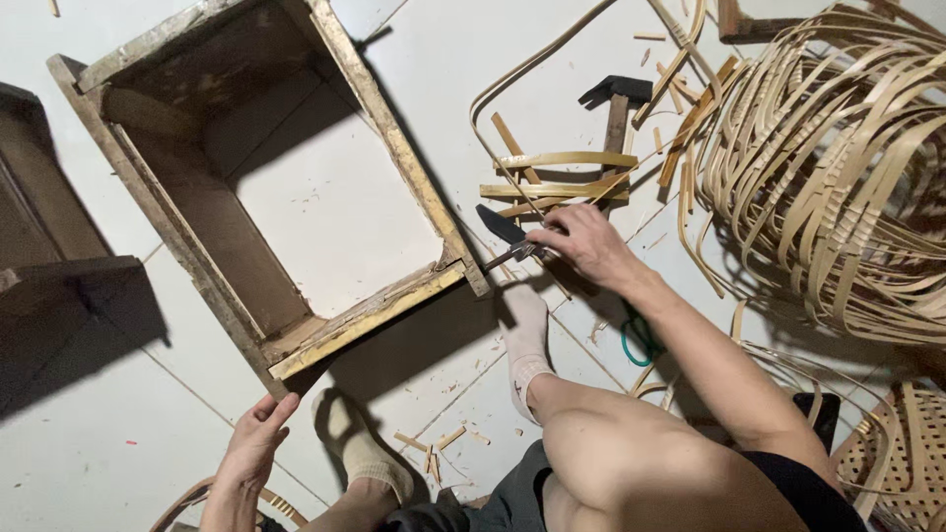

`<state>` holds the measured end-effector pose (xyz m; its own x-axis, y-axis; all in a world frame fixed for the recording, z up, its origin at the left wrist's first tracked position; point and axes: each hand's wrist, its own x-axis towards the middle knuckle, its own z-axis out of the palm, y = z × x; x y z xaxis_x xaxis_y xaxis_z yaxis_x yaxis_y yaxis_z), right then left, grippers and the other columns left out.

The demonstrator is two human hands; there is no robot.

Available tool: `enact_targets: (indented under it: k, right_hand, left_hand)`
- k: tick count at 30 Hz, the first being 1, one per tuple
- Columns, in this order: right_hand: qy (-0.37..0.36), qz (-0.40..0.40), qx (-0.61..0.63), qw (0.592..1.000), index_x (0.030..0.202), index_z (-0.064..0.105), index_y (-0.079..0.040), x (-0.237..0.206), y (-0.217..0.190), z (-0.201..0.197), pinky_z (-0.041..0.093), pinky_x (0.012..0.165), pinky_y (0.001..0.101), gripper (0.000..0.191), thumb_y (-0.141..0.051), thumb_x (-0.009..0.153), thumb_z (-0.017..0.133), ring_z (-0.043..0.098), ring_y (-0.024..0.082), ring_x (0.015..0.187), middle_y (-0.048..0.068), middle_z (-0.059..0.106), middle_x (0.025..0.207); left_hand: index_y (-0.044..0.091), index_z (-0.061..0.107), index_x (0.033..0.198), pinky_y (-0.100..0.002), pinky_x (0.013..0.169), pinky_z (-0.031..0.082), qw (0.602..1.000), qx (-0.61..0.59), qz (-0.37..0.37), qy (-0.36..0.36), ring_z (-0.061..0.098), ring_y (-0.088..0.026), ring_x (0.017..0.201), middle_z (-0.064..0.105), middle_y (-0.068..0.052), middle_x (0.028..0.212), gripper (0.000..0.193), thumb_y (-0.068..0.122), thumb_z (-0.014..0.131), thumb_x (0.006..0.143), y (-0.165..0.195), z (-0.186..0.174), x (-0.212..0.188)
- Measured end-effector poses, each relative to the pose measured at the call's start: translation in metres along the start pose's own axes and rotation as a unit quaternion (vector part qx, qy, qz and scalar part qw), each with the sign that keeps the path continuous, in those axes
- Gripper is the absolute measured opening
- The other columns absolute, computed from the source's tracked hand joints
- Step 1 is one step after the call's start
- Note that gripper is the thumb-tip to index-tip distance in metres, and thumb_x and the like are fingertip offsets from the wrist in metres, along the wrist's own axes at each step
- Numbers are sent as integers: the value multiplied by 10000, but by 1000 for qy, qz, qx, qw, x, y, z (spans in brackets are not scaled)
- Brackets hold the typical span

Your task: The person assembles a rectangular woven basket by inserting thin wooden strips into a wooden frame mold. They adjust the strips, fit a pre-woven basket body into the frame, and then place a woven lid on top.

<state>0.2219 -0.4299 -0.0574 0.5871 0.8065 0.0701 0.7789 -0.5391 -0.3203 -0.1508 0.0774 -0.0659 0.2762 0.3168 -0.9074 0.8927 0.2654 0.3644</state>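
2 hands are busy: the right hand (583,242) has its fingers wrapped around a knife (505,231) by the wooden frame (365,317), and the left hand (258,441) rests with loose fingers at the frame's near corner on the floor (108,433)

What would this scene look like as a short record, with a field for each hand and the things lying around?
Setting: pale tiled floor, seen from above
Left hand: open, touching the corner of a worn wooden frame
Right hand: gripping a dark-bladed tool on the floor
Near right hand: hammer, cut bamboo strips
Far right: loose heap of long bamboo strips
Feet: pale socks, beside the frame
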Motion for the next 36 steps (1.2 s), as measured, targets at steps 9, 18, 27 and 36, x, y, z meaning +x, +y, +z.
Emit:
enact_targets:
  k: [9,18,27,36]
  right_hand:
    - [-27,-76,23,996,1346,639,-302,16,-17,15,492,980,427,537,3,916,537,633,262,1066,88,665,1176]
    - [-266,-127,170,940,1496,506,-204,58,-9,8,491,802,445,640,-69,879,607,607,301,918,112,632,1080]
    - [-460,10,123,880,1095,705,-91,101,-33,54,564,764,475,231,-200,891,702,722,311,871,139,709,848]
    - [-152,-54,22,987,962,709,-40,68,-48,84,551,677,481,166,-117,817,688,701,363,808,188,726,867]
  left_hand:
    - [145,742,1237,-361,854,373,1000,1,4,2,485,-102,908,688,68,1043,538,427,805,783,-1,-1,3]
    - [149,742,1231,-321,795,358,1000,5,2,2,487,-70,879,686,76,1018,536,417,805,772,2,-2,0]
    - [66,758,1250,-294,704,333,998,32,44,-9,415,-88,779,662,56,934,525,366,795,821,10,9,-6]
    - [-9,703,1288,-328,1067,431,989,-46,126,-68,636,-170,1152,752,-76,1205,577,312,805,820,23,21,-6]
